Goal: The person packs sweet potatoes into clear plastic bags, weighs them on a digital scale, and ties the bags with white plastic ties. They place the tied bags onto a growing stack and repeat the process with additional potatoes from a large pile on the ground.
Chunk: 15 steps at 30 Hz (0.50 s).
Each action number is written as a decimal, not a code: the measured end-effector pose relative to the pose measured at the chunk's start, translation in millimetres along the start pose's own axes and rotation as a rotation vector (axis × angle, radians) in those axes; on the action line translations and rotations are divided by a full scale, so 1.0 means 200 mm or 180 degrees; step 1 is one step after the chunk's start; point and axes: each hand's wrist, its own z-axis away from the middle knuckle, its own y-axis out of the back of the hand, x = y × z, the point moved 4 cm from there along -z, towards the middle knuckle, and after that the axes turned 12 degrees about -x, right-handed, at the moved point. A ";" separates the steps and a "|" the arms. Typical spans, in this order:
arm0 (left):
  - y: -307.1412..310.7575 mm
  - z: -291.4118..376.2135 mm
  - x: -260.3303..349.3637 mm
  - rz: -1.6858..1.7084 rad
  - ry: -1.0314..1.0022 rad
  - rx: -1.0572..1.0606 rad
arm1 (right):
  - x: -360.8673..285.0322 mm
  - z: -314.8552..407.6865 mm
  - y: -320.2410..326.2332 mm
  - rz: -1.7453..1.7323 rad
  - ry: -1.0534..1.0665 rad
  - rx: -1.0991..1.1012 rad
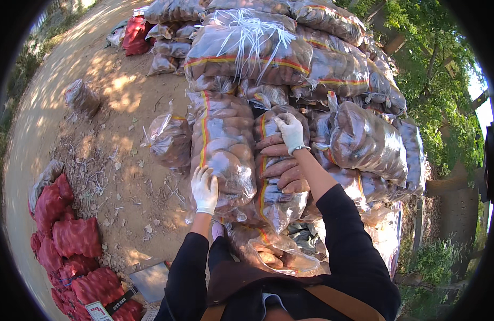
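My left hand (205, 188), in a white glove, rests on the lower left edge of a long clear plastic bag (231, 148) packed with sweet potatoes, beside its red and yellow stripe. Over the neighbouring bag (283, 204), my gloved right hand (289, 128) is curled with its fingertips down near the bag's upper part; whether it holds anything is hidden. Several loose sweet potatoes (280, 167) lie on that bag, just below my right hand. Close to my body, an open-mouthed plastic bag (299, 261) shows more sweet potatoes inside.
Filled bags are piled ahead and to the right, one topped with white plastic ties (251, 36). A knotted bag (171, 138) stands on the dirt at left. Red mesh sacks (76, 238) and a weighing scale (150, 281) are at lower left. Trees border the right side.
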 end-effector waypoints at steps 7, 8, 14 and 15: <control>-0.37 -0.47 0.02 -0.0864 0.0176 -0.1761 | 0.30 -1.07 -0.16 0.0011 -0.0411 0.0930; -0.38 -0.47 0.02 -0.0874 0.0159 -0.1738 | 0.30 -1.17 -0.14 0.0295 -0.0270 0.1020; -0.38 -0.50 -0.02 -0.0714 0.0030 -0.1653 | 0.31 -1.63 -0.10 0.0536 -0.0888 0.1669; -0.38 -0.51 -0.01 -0.0720 0.0034 -0.1655 | 0.32 -1.66 -0.09 0.0344 -0.0902 0.1736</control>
